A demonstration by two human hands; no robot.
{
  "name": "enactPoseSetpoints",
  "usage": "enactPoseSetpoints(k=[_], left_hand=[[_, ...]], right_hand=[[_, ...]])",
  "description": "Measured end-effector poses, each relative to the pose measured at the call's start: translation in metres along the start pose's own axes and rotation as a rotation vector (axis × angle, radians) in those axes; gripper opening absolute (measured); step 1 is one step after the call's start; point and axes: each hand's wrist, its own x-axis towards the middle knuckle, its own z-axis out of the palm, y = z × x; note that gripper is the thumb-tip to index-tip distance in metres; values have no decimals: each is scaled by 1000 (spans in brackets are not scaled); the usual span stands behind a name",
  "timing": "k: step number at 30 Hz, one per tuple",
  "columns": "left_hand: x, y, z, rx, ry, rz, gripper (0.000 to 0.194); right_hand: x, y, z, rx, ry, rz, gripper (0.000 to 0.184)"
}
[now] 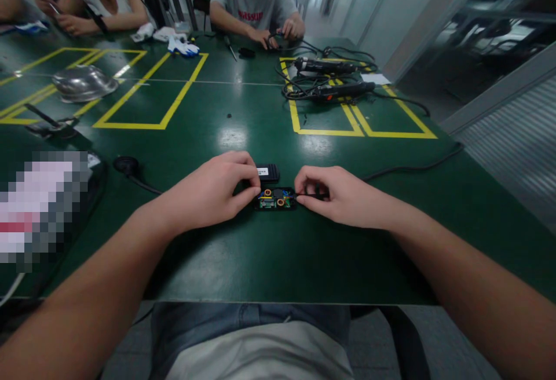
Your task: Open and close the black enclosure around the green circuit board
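Note:
An opened black plastic case [276, 208] lies on the green table in front of me, showing a circuit board [274, 197] with copper coils and thin coloured wires. At its left end my left hand [223, 189] is closed, thumb and index finger pinched at the case's edge; what lies between these fingertips is hidden. My right hand [336, 194] pinches a black cable [319, 196] where it meets the case's right end. Just behind the case lies a black ribbed cover [271, 172] with a white label, partly behind my left fingers.
A black plug [125, 165] with its cord lies left of my left hand. Farther back are a metal bowl [84, 83], gloves [183, 47], and black corded electric screwdrivers [343, 89] with coiled cables. A person [256, 9] works across the table.

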Motion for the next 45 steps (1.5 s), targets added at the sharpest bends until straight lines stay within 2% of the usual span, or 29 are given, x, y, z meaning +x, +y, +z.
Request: enactPoseSetpoints(k=[4,10,14,19,23,24,26,28,30,33,37,45], left_hand=[[1,-5,9,56,115,13,32],[3,-12,17,103,5,-2,45],[4,-12,16,112,7,-33,42],[5,-11,16,134,5,-97,35],[2,-7,13,95,79,-46,35],[2,-5,12,64,106,-13,35],[0,1,9,-17,130,64,34],[-2,5,7,-76,104,126,33],[-3,8,8,-94,46,160,31],[-3,8,11,-93,-23,173,27],[-3,8,12,-94,-38,176,24],[-1,11,14,-46,-48,143,22]], right_hand=[[1,1,1,-5,16,-32,7],[2,5,3,-7,55,-52,10],[3,5,3,-64,84,-95,10],[5,4,2,-39,74,-81,10],[4,4,6,-37,77,-74,6],[3,5,8,-19,86,-69,9],[2,6,11,27,115,-62,31],[0,7,13,43,132,-68,50],[0,7,14,-2,117,-77,58],[1,7,14,-91,92,-91,51],[3,10,14,-123,96,-120,32],[3,7,13,-118,112,-159,27]])
